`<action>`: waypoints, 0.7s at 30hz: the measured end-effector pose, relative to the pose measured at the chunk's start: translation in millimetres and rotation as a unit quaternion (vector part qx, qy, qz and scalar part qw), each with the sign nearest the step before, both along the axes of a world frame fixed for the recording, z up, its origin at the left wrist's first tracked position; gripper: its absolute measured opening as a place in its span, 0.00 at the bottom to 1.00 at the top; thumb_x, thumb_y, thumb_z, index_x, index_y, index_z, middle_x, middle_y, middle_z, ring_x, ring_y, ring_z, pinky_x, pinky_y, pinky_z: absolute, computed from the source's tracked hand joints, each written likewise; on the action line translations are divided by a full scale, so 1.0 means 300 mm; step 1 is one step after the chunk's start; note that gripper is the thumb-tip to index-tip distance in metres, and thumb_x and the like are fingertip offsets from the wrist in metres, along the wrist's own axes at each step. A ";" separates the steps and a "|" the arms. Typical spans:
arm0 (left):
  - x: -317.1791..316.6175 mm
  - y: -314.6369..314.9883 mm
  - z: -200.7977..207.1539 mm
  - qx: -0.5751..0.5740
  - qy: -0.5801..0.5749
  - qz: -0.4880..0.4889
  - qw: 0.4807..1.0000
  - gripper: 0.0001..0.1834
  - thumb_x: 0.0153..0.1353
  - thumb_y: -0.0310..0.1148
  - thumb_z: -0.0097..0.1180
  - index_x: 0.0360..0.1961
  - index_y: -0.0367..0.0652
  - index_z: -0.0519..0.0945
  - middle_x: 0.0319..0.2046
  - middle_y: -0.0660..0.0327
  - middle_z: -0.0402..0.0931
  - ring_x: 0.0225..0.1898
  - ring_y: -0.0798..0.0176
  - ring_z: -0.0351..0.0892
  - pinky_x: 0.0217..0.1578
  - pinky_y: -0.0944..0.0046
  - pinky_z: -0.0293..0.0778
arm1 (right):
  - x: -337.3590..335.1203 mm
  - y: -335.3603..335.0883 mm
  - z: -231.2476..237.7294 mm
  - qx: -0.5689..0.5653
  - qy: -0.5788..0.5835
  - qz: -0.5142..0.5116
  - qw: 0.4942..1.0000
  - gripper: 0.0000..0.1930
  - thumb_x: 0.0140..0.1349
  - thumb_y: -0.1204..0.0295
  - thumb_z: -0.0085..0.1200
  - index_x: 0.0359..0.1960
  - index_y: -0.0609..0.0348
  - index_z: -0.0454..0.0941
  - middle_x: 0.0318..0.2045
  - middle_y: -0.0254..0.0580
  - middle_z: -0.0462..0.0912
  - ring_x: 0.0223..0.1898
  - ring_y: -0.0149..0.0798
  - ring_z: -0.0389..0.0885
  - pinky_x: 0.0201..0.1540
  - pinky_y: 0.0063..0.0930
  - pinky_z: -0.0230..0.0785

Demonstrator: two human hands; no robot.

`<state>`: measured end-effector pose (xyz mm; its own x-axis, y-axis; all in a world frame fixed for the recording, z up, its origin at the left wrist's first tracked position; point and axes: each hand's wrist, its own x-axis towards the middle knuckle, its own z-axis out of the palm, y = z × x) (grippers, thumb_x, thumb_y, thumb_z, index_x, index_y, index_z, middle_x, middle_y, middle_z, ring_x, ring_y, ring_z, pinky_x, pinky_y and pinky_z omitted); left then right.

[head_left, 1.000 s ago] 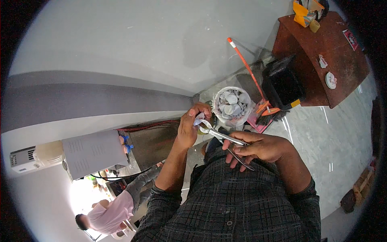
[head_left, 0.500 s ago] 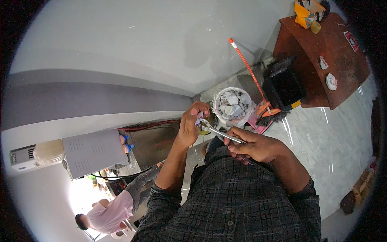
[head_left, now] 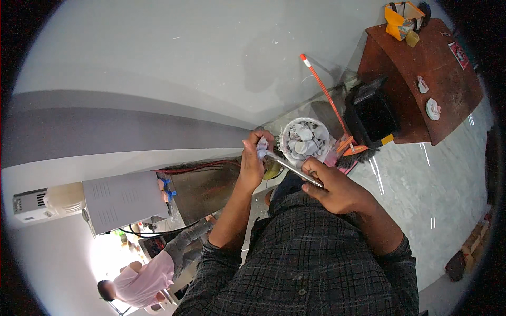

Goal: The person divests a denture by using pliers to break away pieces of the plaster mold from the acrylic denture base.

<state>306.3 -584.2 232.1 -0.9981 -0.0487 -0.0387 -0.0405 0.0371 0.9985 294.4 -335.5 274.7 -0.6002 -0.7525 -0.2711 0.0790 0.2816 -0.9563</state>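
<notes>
My left hand (head_left: 255,158) is closed around a small pale, whitish piece (head_left: 262,142), partly hidden by the fingers. My right hand (head_left: 334,187) grips a long silver metal tool (head_left: 287,165) that looks like pliers; its exact kind is hard to make out. The tool slants from my right fingers up to the pale piece, its far end meeting it at my left hand. Just beyond both hands stands a round white bucket (head_left: 284,138) holding many whitish, plaster-like chunks (head_left: 304,134).
Right of the bucket are an orange-handled broom (head_left: 324,89), a pink dustpan (head_left: 345,169) and a black bin (head_left: 371,113). A brown desk (head_left: 448,68) bears a yellow bag (head_left: 399,23). On the left are a grey metal cabinet (head_left: 124,200) and a person in pink (head_left: 145,279).
The tool's lower handle, which stuck out below my right hand, no longer shows. My right fingers have closed further. My left hand has turned slightly, and the pale piece shows more plainly.
</notes>
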 end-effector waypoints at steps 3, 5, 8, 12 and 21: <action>-0.028 -0.034 -0.031 -0.117 0.027 0.056 0.991 0.38 0.69 0.65 0.20 0.46 0.40 0.69 0.39 0.60 0.68 0.37 0.65 0.68 0.42 0.65 0.64 | -0.014 0.001 0.003 0.040 -0.039 -0.037 0.998 0.16 0.64 0.71 0.55 0.49 0.57 0.64 0.35 0.59 0.78 0.39 0.55 0.81 0.40 0.44 0.69; -0.052 -0.034 -0.037 0.023 0.035 0.096 0.994 0.38 0.69 0.66 0.26 0.48 0.40 0.71 0.41 0.58 0.72 0.40 0.62 0.72 0.44 0.63 0.67 | -0.007 0.001 -0.026 0.026 -0.043 -0.084 0.995 0.14 0.65 0.72 0.55 0.49 0.58 0.67 0.36 0.55 0.79 0.41 0.49 0.82 0.43 0.40 0.71; -0.072 0.014 0.018 0.213 0.022 0.121 0.969 0.36 0.68 0.65 0.32 0.50 0.39 0.72 0.43 0.55 0.73 0.42 0.57 0.75 0.45 0.60 0.69 | -0.003 -0.005 -0.039 -0.087 -0.122 -0.065 0.987 0.14 0.68 0.79 0.48 0.53 0.62 0.66 0.41 0.41 0.82 0.45 0.31 0.80 0.47 0.26 0.72; -0.072 0.037 0.094 0.400 -0.011 0.082 0.913 0.33 0.68 0.61 0.39 0.49 0.39 0.74 0.44 0.52 0.73 0.45 0.54 0.75 0.49 0.56 0.66 | 0.015 -0.032 -0.006 -0.191 -0.303 -0.054 0.932 0.13 0.67 0.74 0.51 0.52 0.60 0.71 0.43 0.37 0.80 0.50 0.30 0.77 0.52 0.24 0.67; -0.060 -0.003 0.055 0.550 -0.067 0.121 0.824 0.28 0.70 0.57 0.38 0.43 0.40 0.74 0.49 0.49 0.72 0.54 0.47 0.73 0.49 0.41 0.69 | 0.037 -0.042 0.001 -0.203 -0.348 -0.067 0.913 0.14 0.68 0.73 0.51 0.55 0.56 0.71 0.44 0.34 0.79 0.45 0.26 0.74 0.47 0.21 0.65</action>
<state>288.3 -585.2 248.5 -0.9478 -0.1069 -0.3006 -0.0269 -0.9120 0.4092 305.4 -348.1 275.1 -0.4827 -0.8084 -0.3367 0.7142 -0.1409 -0.6856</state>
